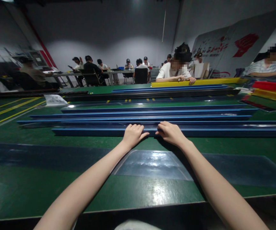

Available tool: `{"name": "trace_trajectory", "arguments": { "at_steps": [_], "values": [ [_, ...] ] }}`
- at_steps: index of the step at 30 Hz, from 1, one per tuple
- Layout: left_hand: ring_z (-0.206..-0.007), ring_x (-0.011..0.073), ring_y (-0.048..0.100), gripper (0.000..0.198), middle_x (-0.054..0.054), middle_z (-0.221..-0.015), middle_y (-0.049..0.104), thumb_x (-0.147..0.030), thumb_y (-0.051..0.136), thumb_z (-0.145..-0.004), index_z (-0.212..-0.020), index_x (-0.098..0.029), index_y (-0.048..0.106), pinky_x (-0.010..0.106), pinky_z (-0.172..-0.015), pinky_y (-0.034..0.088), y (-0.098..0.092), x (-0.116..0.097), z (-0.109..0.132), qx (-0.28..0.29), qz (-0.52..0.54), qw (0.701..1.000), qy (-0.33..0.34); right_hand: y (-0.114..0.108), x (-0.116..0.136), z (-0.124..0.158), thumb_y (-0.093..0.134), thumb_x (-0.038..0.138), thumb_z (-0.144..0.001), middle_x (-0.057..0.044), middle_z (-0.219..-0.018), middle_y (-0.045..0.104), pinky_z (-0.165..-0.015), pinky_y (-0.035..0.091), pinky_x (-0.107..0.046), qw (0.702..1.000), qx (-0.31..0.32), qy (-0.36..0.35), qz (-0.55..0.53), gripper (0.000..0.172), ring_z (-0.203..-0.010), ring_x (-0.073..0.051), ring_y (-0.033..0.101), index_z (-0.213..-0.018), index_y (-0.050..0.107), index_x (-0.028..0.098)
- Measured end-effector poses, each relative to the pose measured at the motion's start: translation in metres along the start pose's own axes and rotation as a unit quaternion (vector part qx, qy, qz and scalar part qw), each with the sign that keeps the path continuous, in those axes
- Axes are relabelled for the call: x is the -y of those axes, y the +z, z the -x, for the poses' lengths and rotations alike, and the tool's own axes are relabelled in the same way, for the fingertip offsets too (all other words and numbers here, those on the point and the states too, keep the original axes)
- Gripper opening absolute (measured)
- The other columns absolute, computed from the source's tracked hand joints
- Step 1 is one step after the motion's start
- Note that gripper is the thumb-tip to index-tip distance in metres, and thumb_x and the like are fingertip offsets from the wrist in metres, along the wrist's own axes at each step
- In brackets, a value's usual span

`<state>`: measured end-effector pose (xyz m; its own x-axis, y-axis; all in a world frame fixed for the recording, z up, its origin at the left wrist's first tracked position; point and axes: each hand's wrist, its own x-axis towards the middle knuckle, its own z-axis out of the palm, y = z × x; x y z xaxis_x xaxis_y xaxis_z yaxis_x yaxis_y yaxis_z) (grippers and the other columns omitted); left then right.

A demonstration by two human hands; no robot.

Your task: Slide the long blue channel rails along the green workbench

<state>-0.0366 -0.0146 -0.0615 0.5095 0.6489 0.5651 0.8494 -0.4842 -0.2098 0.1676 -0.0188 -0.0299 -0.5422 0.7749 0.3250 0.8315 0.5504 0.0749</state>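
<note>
A long blue channel (92, 131) lies across the green table (99, 188) in front of me. My left hand (133, 134) grips its near wall, fingers curled over the top edge and thumb along the near side. Just to the right, my right hand (170, 132) holds the same channel, its fingers bent over into the groove. A small gap separates the two hands. Between my forearms and beyond them on both sides, a clear plastic strip (152, 164) lies flat on the table.
More blue channels (140, 117) lie parallel behind, then a black bar (152, 94). Across the table a person (176, 68) leans over a yellow channel (214, 82). Red (269, 85) and yellow trays (270, 94) stand at the right; a crumpled plastic bag (55, 100) lies at the left.
</note>
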Motion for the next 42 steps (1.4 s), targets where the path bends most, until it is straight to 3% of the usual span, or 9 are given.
{"name": "trace_trajectory", "arguments": {
  "at_steps": [10, 18, 24, 28, 33, 39, 42],
  "values": [
    [-0.071, 0.0176, 0.054, 0.036, 0.004, -0.075, 0.062, -0.049, 0.041, -0.085, -0.081, -0.015, 0.054, 0.029, -0.063, 0.031, -0.002, 0.000, -0.001, -0.008, 0.005, 1.000, 0.011, -0.006, -0.001, -0.003, 0.049, 0.030, -0.081, -0.005, -0.085, 0.062, -0.055, 0.026, -0.025, 1.000, 0.023, 0.020, -0.006, 0.015, -0.079, -0.016, 0.055, -0.078, 0.057, 0.018],
    [-0.076, 0.0175, 0.052, 0.028, 0.004, -0.081, 0.060, -0.039, 0.041, -0.088, -0.092, -0.014, 0.053, 0.028, -0.067, 0.033, 0.000, 0.001, -0.002, -0.026, 0.029, 0.996, 0.076, -0.012, -0.011, 0.003, 0.049, 0.031, -0.079, -0.004, -0.084, 0.063, -0.055, 0.025, -0.024, 0.999, 0.034, 0.041, -0.004, 0.016, -0.078, -0.016, 0.057, -0.077, 0.059, 0.018],
    [-0.076, 0.0179, 0.052, 0.030, 0.004, -0.081, 0.061, -0.042, 0.041, -0.087, -0.092, -0.015, 0.054, 0.030, -0.069, 0.033, 0.001, 0.003, 0.000, -0.025, 0.022, 0.997, 0.062, -0.017, -0.025, 0.010, 0.047, 0.035, -0.079, -0.003, -0.082, 0.064, -0.053, 0.024, -0.024, 0.995, 0.064, 0.080, 0.011, 0.020, -0.073, -0.016, 0.057, -0.076, 0.060, 0.020],
    [-0.077, 0.0181, 0.052, 0.032, 0.004, -0.080, 0.062, -0.045, 0.044, -0.085, -0.090, -0.016, 0.055, 0.033, -0.078, 0.031, 0.000, 0.003, 0.000, -0.035, 0.015, 0.998, 0.041, -0.019, -0.030, 0.013, 0.047, 0.037, -0.078, -0.003, -0.081, 0.065, -0.052, 0.025, -0.024, 0.992, 0.078, 0.098, 0.029, 0.021, -0.074, -0.017, 0.058, -0.074, 0.059, 0.020],
    [-0.078, 0.0184, 0.053, 0.036, 0.004, -0.081, 0.063, -0.050, 0.046, -0.082, -0.086, -0.016, 0.056, 0.035, -0.081, 0.030, -0.001, 0.001, -0.001, -0.039, 0.012, 0.999, 0.013, -0.018, -0.027, 0.014, 0.046, 0.032, -0.078, -0.004, -0.087, 0.064, -0.053, 0.027, -0.025, 0.993, 0.073, 0.076, 0.050, 0.018, -0.077, -0.018, 0.058, -0.077, 0.058, 0.019],
    [-0.078, 0.0191, 0.053, 0.037, 0.004, -0.080, 0.063, -0.051, 0.046, -0.081, -0.084, -0.016, 0.056, 0.035, -0.079, 0.030, 0.000, 0.001, -0.001, -0.035, 0.005, 0.999, 0.003, -0.011, -0.011, 0.010, 0.044, 0.048, -0.080, -0.007, -0.094, 0.063, -0.060, 0.032, -0.025, 0.997, 0.049, 0.043, 0.036, 0.033, -0.085, -0.020, 0.057, -0.088, 0.057, 0.019],
    [-0.078, 0.0193, 0.053, 0.037, 0.005, -0.080, 0.063, -0.051, 0.046, -0.082, -0.084, -0.016, 0.056, 0.036, -0.079, 0.030, -0.001, 0.001, -0.001, -0.034, 0.002, 0.999, 0.005, -0.004, 0.000, 0.005, 0.041, 0.044, -0.084, -0.009, -0.092, 0.062, -0.061, 0.032, -0.025, 0.999, 0.026, 0.011, 0.034, 0.030, -0.085, -0.019, 0.055, -0.090, 0.055, 0.017]
  ]
}}
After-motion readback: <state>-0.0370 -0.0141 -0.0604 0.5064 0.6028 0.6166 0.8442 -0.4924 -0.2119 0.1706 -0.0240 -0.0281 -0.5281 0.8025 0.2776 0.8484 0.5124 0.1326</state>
